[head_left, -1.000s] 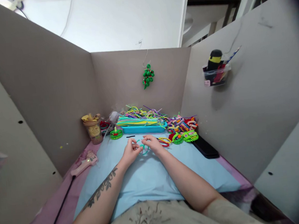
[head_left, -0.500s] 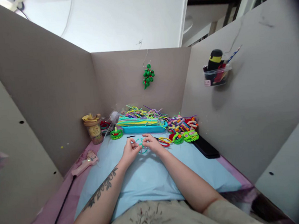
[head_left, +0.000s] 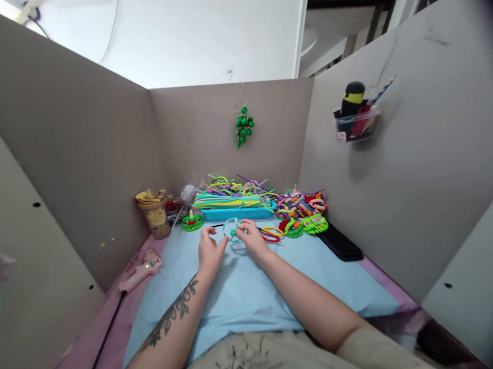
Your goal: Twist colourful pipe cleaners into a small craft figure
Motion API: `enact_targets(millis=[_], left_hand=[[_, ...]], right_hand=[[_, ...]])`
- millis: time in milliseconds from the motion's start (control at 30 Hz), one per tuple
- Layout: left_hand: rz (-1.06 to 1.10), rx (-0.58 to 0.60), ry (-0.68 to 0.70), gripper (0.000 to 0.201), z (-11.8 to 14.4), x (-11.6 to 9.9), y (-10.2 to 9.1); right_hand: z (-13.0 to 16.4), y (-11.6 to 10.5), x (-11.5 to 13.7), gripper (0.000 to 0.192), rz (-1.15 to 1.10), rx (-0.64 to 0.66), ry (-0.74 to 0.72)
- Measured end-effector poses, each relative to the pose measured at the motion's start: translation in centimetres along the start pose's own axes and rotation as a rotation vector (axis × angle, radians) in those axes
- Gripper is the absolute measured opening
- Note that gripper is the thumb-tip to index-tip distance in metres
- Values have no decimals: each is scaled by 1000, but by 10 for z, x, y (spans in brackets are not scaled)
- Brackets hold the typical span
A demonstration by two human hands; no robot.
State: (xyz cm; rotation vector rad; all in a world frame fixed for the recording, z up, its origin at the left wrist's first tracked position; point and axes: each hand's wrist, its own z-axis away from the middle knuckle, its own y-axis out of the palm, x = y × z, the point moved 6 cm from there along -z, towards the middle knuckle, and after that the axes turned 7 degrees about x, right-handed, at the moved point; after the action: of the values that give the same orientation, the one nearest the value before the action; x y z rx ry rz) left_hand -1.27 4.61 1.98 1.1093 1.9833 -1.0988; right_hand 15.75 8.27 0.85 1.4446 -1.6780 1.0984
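Two hands meet over the blue mat (head_left: 238, 299), nearest you. Your right hand (head_left: 253, 242) pinches a teal pipe-cleaner ring (head_left: 232, 229) at its right edge, lifted clear so the loop keeps its shape; your left hand (head_left: 209, 253) sits just beside it, fingers loosely curled, seemingly holding nothing. Further off, scissors (head_left: 271, 233) lie right of the ring, handy. Farthest, the blue tray (head_left: 235, 212) keeps spare pipe cleaners (head_left: 226, 198) within reach.
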Motion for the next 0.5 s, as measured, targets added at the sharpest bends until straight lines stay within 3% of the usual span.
enact_targets(millis=[167,300,500], left_hand=[[314,178,-140,62,-2,8,18],[412,164,-149,66,-1,6,19],[393,142,-124,65,1,0,14]], right_hand=[[6,8,2,12,-18,23,24],[11,17,2,15,-22,54,42],[13,20,3,19,-43,73,45]])
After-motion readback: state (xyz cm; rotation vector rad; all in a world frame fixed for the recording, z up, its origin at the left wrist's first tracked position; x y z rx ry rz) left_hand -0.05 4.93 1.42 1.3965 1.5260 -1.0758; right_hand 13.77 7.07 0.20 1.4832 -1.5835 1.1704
